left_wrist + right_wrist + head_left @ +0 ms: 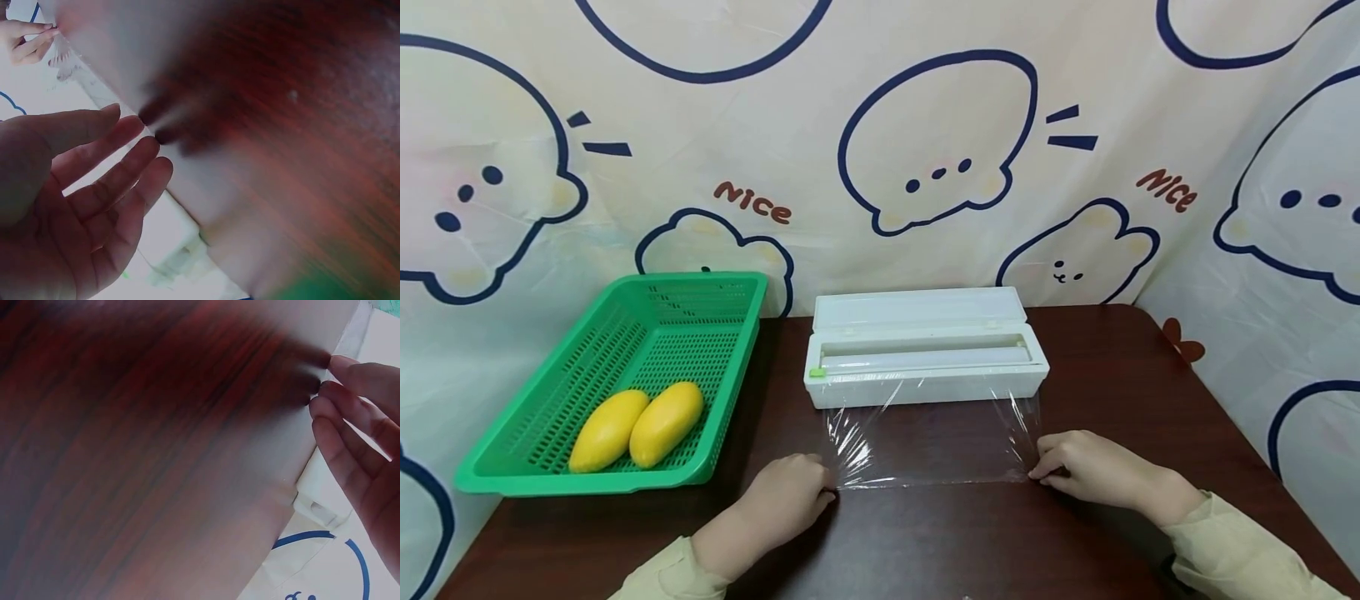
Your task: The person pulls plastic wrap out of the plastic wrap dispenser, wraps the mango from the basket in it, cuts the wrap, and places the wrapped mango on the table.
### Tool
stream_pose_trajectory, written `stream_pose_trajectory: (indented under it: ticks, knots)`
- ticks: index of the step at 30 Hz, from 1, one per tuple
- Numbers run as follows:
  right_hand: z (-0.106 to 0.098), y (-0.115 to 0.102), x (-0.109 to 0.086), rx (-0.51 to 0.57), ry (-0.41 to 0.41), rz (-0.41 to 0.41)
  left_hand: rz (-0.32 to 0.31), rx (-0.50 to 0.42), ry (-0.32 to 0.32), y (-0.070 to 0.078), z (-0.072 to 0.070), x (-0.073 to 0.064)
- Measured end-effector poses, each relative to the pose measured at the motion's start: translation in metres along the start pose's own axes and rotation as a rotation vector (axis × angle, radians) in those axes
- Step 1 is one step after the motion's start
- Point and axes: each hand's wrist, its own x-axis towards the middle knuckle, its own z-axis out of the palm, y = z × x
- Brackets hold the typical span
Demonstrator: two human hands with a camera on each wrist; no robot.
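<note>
A sheet of clear plastic wrap (940, 442) stretches from a white dispenser box (925, 387) toward me, creased near both sides. At its front left corner is my left hand (782, 500), holding the film edge between thumb and fingers. Seen from the left wrist, this hand (81, 194) has its fingertips low by the tabletop, the thumb close to the index finger. My right hand (1097, 471) pinches the front right corner. In the right wrist view the right hand (369, 437) has thumb and fingertips down at the table surface; the thin film there is hard to make out.
Left of the box stands a green basket (741, 367) holding two yellow mangoes (666, 423) (610, 429). The dispenser's lid (917, 310) is raised at the back. A dark wooden table (940, 542) carries everything, with a patterned cloth (925, 250) behind it.
</note>
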Motion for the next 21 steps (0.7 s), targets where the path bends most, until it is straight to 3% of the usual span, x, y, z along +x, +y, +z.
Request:
stream_pose_trajectory:
  ticks: [7,16,21]
  knots:
    - [-0.001,0.0,0.0,0.013,-0.004,-0.005,-0.031,-0.073,-0.008,0.001,-0.002,-0.004]
    - [0.0,0.002,0.0,0.024,-0.021,0.01,-0.05,-0.061,-0.051,-0.001,-0.001,-0.01]
    - [0.0,0.002,0.0,0.031,-0.023,0.007,-0.023,-0.058,-0.107,-0.004,-0.004,-0.014]
